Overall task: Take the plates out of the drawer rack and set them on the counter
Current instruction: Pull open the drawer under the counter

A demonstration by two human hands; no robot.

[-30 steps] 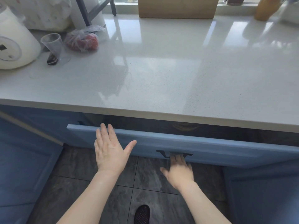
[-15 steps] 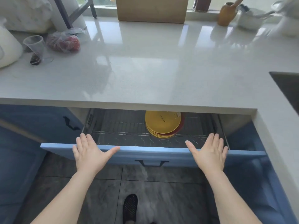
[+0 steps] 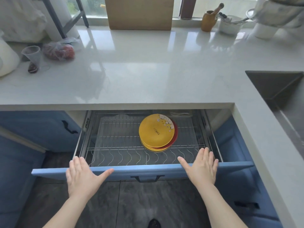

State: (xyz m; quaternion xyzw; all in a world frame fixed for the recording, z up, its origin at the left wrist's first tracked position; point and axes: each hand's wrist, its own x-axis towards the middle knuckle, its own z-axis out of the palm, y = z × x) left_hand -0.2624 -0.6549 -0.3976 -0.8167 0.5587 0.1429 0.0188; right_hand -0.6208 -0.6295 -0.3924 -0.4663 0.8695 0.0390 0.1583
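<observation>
A stack of yellow and red plates (image 3: 156,133) lies flat on the wire rack (image 3: 118,142) inside the pulled-out blue drawer (image 3: 143,171), right of the rack's middle. The top plate is yellow with white flowers. My left hand (image 3: 82,178) rests with straight fingers on the drawer front's top edge at the left. On the same edge at the right lies my right hand (image 3: 202,168), fingers straight, reaching over the rack's front. Neither hand touches the plates. The pale counter (image 3: 148,71) spreads above the drawer.
On the counter's left stand a white appliance (image 3: 6,58), a plastic cup (image 3: 32,58) and a bag of red fruit (image 3: 59,50). A cardboard box (image 3: 139,12), a wooden jar (image 3: 209,20) and bowls sit at the back. A sink (image 3: 276,86) opens at right.
The drawer has slid out from nearly closed to wide open, baring the rack and plates. My right hand left the handle; both hands now lie on the drawer's top edge.
</observation>
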